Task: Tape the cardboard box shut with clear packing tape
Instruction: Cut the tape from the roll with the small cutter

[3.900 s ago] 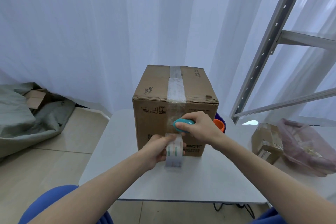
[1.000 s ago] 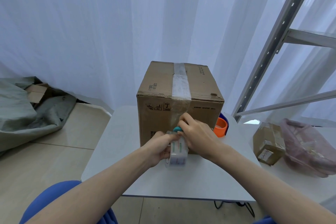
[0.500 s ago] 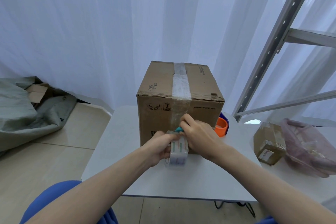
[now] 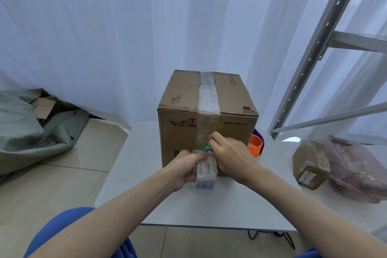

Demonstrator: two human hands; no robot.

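Note:
A brown cardboard box (image 4: pixel 184 98) stands on a small white table (image 4: pixel 129 165). A strip of clear tape (image 4: pixel 207 100) runs along its top seam and down the near face. My left hand (image 4: pixel 184 168) grips a roll of clear packing tape (image 4: pixel 204 176) against the bottom of the near face. My right hand (image 4: pixel 230 158) holds a small teal cutter (image 4: pixel 207 148), mostly hidden by the fingers, at the tape just above the roll.
An orange and blue tape dispenser (image 4: pixel 256 144) sits behind my right hand beside the box. To the right are a small cardboard parcel (image 4: pixel 310 166) and a pink plastic bag (image 4: pixel 356 169). A metal shelf frame (image 4: pixel 318 48) rises at right. Grey cloth (image 4: pixel 25 125) lies on the floor left.
Since 3.9 s ago my right hand has dropped with the teal cutter from mid-face down to the tape just above the roll. Over the last second both hands have hardly moved.

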